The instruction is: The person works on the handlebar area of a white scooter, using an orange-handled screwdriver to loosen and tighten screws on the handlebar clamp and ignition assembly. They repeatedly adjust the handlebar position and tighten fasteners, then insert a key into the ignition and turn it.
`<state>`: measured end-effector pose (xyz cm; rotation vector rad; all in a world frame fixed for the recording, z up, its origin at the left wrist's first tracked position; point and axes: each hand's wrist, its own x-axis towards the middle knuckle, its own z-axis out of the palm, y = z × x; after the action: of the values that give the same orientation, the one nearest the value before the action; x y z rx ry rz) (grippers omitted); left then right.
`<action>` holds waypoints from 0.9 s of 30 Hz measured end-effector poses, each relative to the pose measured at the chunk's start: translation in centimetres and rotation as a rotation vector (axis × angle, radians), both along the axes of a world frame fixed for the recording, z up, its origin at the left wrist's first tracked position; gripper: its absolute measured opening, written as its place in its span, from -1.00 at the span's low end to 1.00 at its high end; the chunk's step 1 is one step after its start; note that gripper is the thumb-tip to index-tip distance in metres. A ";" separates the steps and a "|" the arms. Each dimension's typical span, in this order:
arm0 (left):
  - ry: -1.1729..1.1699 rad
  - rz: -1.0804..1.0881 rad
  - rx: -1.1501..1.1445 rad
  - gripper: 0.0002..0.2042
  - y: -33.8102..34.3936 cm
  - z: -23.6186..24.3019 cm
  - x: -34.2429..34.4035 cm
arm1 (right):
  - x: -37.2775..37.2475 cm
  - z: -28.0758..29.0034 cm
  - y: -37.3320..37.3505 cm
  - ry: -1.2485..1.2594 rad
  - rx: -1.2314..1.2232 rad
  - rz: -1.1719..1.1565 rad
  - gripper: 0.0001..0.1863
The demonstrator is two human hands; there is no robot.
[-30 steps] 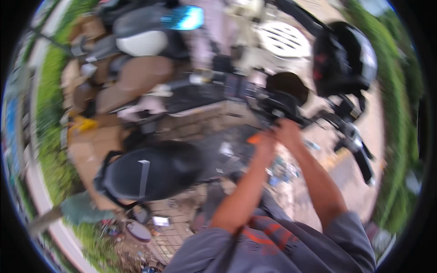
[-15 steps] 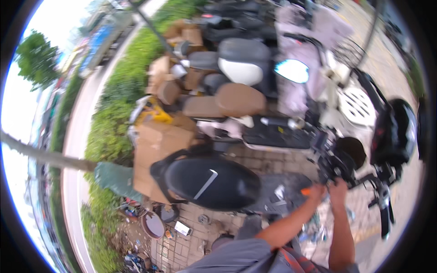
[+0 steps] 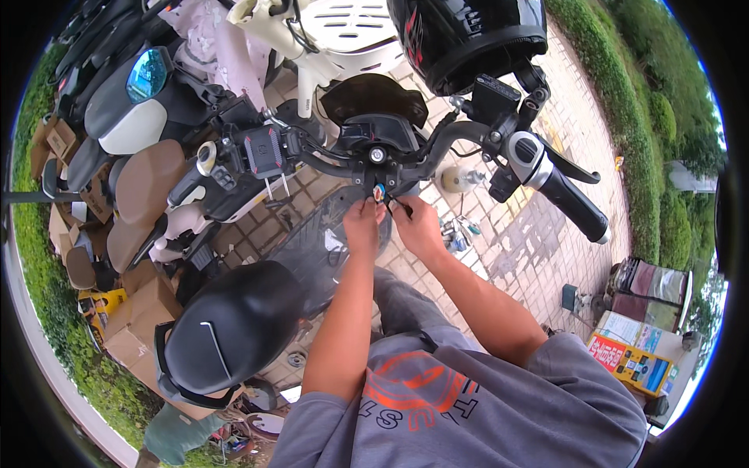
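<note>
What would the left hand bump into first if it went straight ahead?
The left hand would probably bump the black handlebar near its middle, just beyond the small colourful thing at the fingertips, but depth is unclear.

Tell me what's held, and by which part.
Left hand: small multicoloured item, apparently pinched at its near end. Right hand: close beside it; hold unclear.

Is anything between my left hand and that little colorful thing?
Nothing visible: the colorful thing is right by the tips of your left hand, though the grip is unclear. Your right hand is close beside.
</note>
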<state>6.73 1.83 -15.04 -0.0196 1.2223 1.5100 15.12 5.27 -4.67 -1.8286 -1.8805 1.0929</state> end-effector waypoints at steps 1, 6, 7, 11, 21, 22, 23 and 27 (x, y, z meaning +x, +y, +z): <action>0.129 -0.019 -0.013 -0.85 0.0 -0.3 0.1 | -0.1 0.2 0.2 0.007 -0.005 -0.002 -0.72; 0.303 -0.022 -0.026 -0.87 0.2 -0.9 0.5 | -0.8 1.1 0.2 0.057 -0.118 -0.050 -0.69; 0.139 0.016 -0.006 -0.89 0.3 -1.0 0.5 | -0.7 0.5 0.3 0.050 -0.116 -0.049 -0.68; -0.346 0.078 0.086 -0.96 0.6 -2.0 0.4 | -1.0 -0.2 1.4 0.027 -0.243 0.008 -0.66; -0.766 0.190 0.375 -0.82 0.4 -3.9 2.0 | 0.2 -2.3 0.4 0.145 -0.171 0.023 -0.65; -0.750 0.204 0.359 -0.86 0.4 -3.9 2.5 | 0.7 -2.9 0.4 0.178 -0.152 0.024 -0.65; -0.734 0.212 0.339 -0.89 0.8 -2.0 2.6 | 0.9 -2.5 0.6 0.133 -0.162 0.027 -0.65; -0.633 0.118 0.427 -0.92 0.4 -1.9 2.7 | -0.6 -0.5 0.9 0.014 -0.119 0.092 -0.69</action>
<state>9.46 2.23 -16.89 -0.2686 0.3932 1.6659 14.56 6.15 -5.18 -1.8077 -1.9469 1.2706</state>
